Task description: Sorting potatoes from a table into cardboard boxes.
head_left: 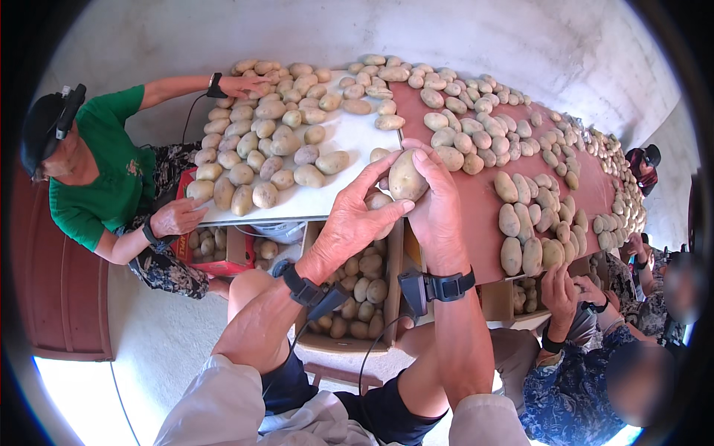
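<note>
Just above the front edge of the tables, my left hand (357, 208) and my right hand (435, 215) are close together around a large pale potato (406, 175). The right hand's fingers wrap behind it, and the left thumb reaches across toward its lower edge. A second potato (378, 201) shows between the left thumb and fingers, partly hidden. Below my hands stands a cardboard box of potatoes (368, 290). Many potatoes (269, 149) lie on the white board (357, 186) to the left, and more (510, 219) on the red-brown board (476, 260) to the right.
A person in green (100, 171) at the left touches potatoes, beside a red box (186, 253) and a bucket (275, 229). Co-workers (573, 386) sit along the right. A pale wall (446, 30) rises behind the boards; a small stool (335, 375) is below me.
</note>
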`<state>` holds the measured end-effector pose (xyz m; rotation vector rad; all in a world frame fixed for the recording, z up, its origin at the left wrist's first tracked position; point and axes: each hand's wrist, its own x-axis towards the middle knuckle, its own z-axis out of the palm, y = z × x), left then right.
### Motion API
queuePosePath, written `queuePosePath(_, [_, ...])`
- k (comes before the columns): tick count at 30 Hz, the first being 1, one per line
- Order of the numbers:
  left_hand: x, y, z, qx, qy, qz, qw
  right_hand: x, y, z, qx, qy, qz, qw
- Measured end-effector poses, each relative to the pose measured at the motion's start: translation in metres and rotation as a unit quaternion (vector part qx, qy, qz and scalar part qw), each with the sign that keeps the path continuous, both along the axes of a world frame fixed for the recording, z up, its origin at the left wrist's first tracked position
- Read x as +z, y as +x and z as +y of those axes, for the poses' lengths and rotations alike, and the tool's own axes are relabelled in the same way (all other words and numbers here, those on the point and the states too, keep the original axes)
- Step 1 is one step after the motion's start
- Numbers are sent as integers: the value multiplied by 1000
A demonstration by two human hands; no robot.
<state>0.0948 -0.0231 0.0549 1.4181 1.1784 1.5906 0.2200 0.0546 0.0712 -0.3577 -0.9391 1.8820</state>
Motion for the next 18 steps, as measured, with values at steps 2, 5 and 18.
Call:
queuePosePath(2, [2, 3, 0, -12, -10, -7, 1000, -4, 2, 2, -10, 2, -10, 1000])
queuePosePath(5, [7, 3, -3, -13, -14, -67, 998, 4, -3, -4, -53, 44, -84, 994])
queuePosePath(18, [1, -11, 5, 97, 14, 69, 993, 15, 8, -11, -22, 190, -235, 953])
